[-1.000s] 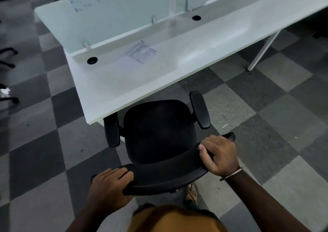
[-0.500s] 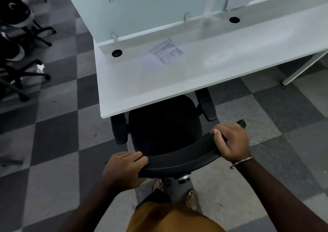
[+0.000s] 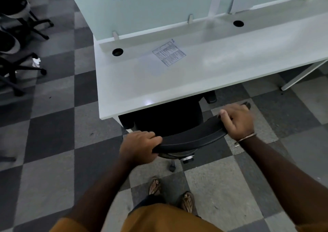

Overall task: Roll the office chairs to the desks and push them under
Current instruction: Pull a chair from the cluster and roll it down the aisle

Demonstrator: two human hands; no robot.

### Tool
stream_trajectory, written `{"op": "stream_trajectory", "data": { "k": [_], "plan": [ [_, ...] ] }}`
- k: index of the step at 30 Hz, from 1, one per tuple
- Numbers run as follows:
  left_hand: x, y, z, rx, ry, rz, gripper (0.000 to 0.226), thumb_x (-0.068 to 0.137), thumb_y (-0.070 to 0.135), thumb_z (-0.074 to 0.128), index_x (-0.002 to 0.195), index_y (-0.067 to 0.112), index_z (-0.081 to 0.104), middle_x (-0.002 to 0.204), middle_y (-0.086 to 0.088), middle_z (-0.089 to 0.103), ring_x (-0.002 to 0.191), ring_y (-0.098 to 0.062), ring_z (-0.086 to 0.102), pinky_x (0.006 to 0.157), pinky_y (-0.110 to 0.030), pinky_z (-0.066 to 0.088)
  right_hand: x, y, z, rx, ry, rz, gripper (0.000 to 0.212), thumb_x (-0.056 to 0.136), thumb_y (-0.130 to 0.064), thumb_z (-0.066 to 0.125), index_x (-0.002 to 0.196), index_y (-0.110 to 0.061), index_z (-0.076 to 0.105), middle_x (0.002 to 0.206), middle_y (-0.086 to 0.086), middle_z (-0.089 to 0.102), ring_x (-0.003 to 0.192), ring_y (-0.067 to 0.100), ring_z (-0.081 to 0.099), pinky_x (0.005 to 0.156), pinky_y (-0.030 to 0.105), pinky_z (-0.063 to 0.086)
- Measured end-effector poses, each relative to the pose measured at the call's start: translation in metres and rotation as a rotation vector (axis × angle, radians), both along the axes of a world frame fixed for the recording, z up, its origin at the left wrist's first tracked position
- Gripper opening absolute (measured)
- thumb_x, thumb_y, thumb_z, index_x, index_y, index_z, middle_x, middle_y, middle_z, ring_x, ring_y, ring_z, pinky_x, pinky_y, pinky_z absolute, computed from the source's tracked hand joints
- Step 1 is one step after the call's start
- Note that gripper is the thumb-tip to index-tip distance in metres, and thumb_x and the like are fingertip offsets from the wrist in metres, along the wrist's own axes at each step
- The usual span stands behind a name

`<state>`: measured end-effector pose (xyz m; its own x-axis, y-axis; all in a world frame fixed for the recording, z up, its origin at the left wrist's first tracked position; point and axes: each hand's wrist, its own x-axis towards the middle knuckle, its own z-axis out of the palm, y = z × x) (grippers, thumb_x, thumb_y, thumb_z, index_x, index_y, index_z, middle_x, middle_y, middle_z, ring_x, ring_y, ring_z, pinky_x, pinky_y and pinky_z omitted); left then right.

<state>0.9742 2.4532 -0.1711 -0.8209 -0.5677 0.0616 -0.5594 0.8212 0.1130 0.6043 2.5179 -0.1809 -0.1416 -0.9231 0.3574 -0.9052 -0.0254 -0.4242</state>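
Observation:
A black office chair (image 3: 188, 137) stands at the near edge of the white desk (image 3: 204, 75), its seat and armrests mostly hidden under the desktop. Only the curved top of its backrest and a bit of its base show. My left hand (image 3: 140, 147) grips the left end of the backrest top, fingers curled over it. My right hand (image 3: 237, 120) grips the right end the same way.
A printed sheet (image 3: 169, 55) lies on the desk, with a pale divider panel (image 3: 150, 9) behind it. Other black chairs (image 3: 16, 41) stand at the far left on the checkered carpet. A desk leg (image 3: 301, 75) slants down at right. My sandalled feet (image 3: 170, 194) are just behind the chair.
The chair has rolled forward under the desk; its seat and armrests, visible a second ago, are now mostly covered by the desktop. Both hands stayed on the backrest and moved forward with it.

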Motion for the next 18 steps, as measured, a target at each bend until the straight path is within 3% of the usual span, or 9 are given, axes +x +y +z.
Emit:
{"op": "stream_trajectory", "data": {
  "k": [4, 11, 15, 18],
  "plan": [
    [0.021, -0.018, 0.004, 0.036, -0.093, -0.008, 0.027, 0.069, 0.045, 0.076, 0.079, 0.027, 0.058, 0.072, 0.008, 0.051, 0.06, -0.018, 0.056, 0.055, -0.026, 0.036, 0.044, 0.035, -0.016, -0.056, -0.002, -0.13, 0.04, 0.101, -0.027, 0.044, 0.067, -0.016, 0.061, 0.067, -0.002, 0.047, 0.065, 0.023, 0.046, 0.066, 0.042, 0.034],
    [0.018, 0.024, -0.018, 0.034, -0.014, 0.099, 0.02, 0.074, 0.04, 0.067, 0.086, 0.026, 0.06, 0.077, 0.007, 0.053, 0.067, -0.019, 0.055, 0.057, -0.03, 0.041, 0.037, 0.06, -0.017, 0.058, 0.069, -0.104, 0.043, 0.105, -0.039, 0.04, 0.075, -0.022, 0.066, 0.076, -0.007, 0.053, 0.073, 0.018, 0.05, 0.075, 0.043, 0.036],
    [0.023, 0.018, -0.02, 0.075, -0.051, 0.125, 0.025, 0.073, 0.041, 0.074, 0.088, 0.028, 0.058, 0.079, 0.009, 0.053, 0.068, -0.017, 0.054, 0.059, -0.031, 0.045, 0.074, 0.048, -0.012, -0.001, 0.121, -0.16, 0.041, 0.104, -0.039, 0.05, 0.067, -0.025, 0.061, 0.069, -0.007, 0.052, 0.064, 0.016, 0.049, 0.071, 0.042, 0.036],
    [0.026, -0.006, -0.013, 0.077, -0.067, 0.139, 0.03, 0.069, 0.043, 0.075, 0.083, 0.029, 0.052, 0.076, 0.01, 0.049, 0.065, -0.019, 0.053, 0.055, -0.029, 0.037, 0.085, 0.025, -0.006, -0.076, 0.074, -0.164, 0.04, 0.101, -0.031, 0.05, 0.062, -0.024, 0.051, 0.061, -0.005, 0.047, 0.057, 0.02, 0.046, 0.067, 0.041, 0.035]
  ]
}}
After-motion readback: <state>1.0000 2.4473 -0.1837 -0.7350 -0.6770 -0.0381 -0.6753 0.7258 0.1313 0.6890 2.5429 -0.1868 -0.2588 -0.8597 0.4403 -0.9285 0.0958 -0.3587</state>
